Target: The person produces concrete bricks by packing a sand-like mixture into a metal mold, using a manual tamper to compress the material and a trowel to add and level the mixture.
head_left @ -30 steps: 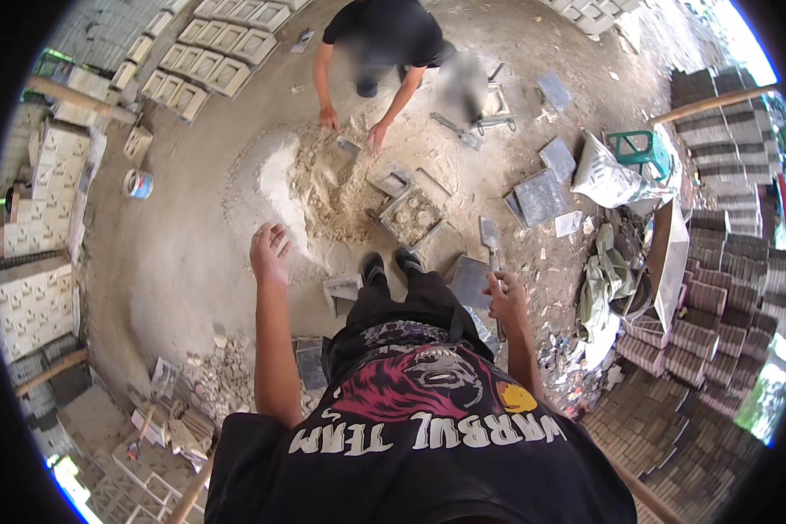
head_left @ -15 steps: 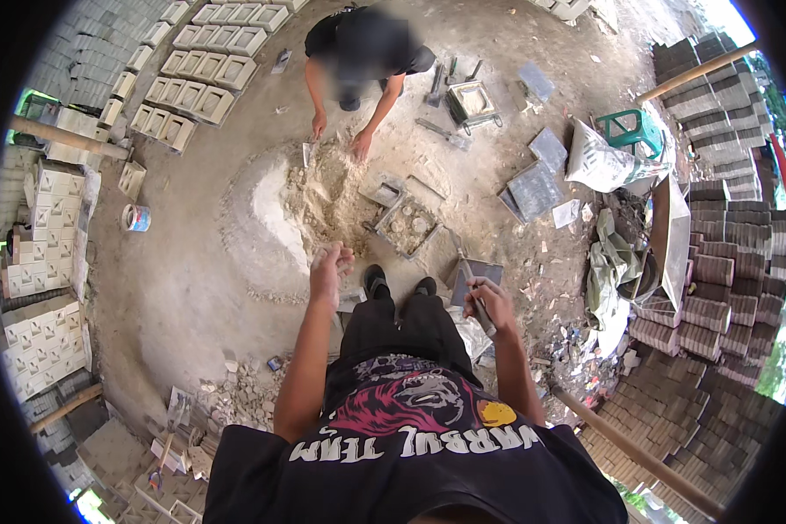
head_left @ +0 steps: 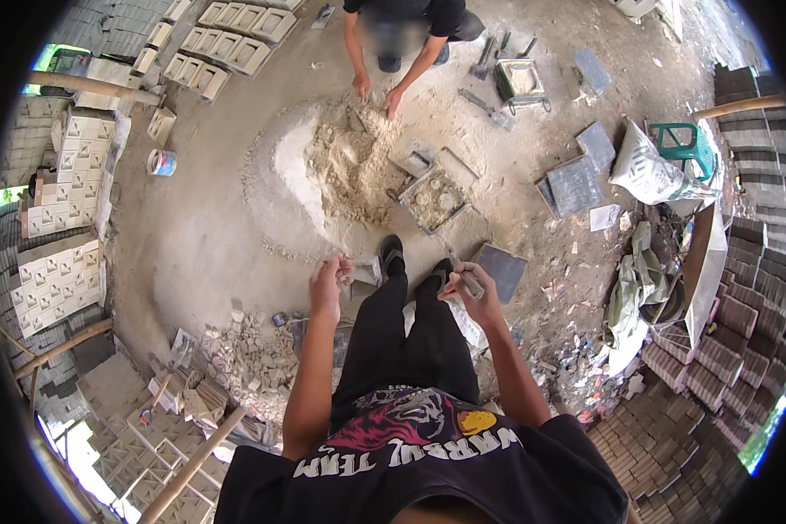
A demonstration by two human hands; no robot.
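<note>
My left hand [head_left: 327, 286] hangs in the air left of my legs, fingers loosely bent and slightly apart, with nothing visible in them. In front of my right thigh, my right hand [head_left: 479, 293] is closed round the handle of a trowel [head_left: 472, 285]; its thin blade points away and is seen nearly edge-on. Beyond my feet lies a square metal mould [head_left: 433, 201] with sandy material and round shapes inside. To its left spreads a pale sand heap [head_left: 336, 170] with white powder along one side. Across it, another person's hand [head_left: 361, 86] holds a trowel at the heap.
Dark flat plates [head_left: 575, 185] lie to the right, with another plate [head_left: 499, 272] near my right foot. A second mould [head_left: 521, 80] and hand tools stand farther off. A white sack [head_left: 642, 166], green stool [head_left: 683, 147], paint bucket [head_left: 161, 162], rubble [head_left: 253, 358] and stacked blocks surround the floor.
The view has shifted, so the heap and moulds appear farther right. My right hand has come inward, closer to my legs, still holding the trowel. My left hand's fingers have loosened slightly.
</note>
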